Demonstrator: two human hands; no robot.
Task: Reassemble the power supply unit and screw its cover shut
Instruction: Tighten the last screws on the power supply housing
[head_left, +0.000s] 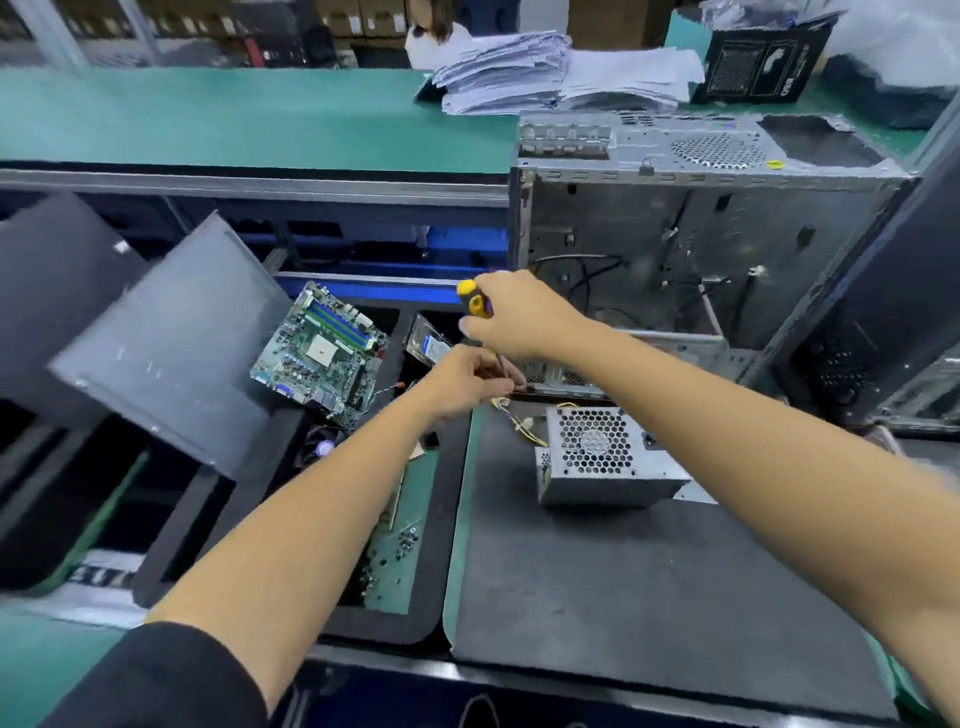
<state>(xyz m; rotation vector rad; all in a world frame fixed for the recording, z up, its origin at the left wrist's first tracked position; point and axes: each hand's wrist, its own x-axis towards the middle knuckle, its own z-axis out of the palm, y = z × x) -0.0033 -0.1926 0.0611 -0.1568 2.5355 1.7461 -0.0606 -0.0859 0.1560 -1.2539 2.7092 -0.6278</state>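
Screwdriver (475, 304) upright in gripping right hand (511, 317); left hand (465, 382) pinches its tip, just beyond power supply (602, 454)

Computer repair workshop: gutted PC case (691, 249), loose motherboard (322, 348), green bench mats (234, 114)

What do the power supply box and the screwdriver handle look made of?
Power supply box: seemingly bare sheet metal, dull grey, with a punched honeycomb grille. Screwdriver handle, gripped by the right hand: probably moulded plastic or rubber, yellow and dark.
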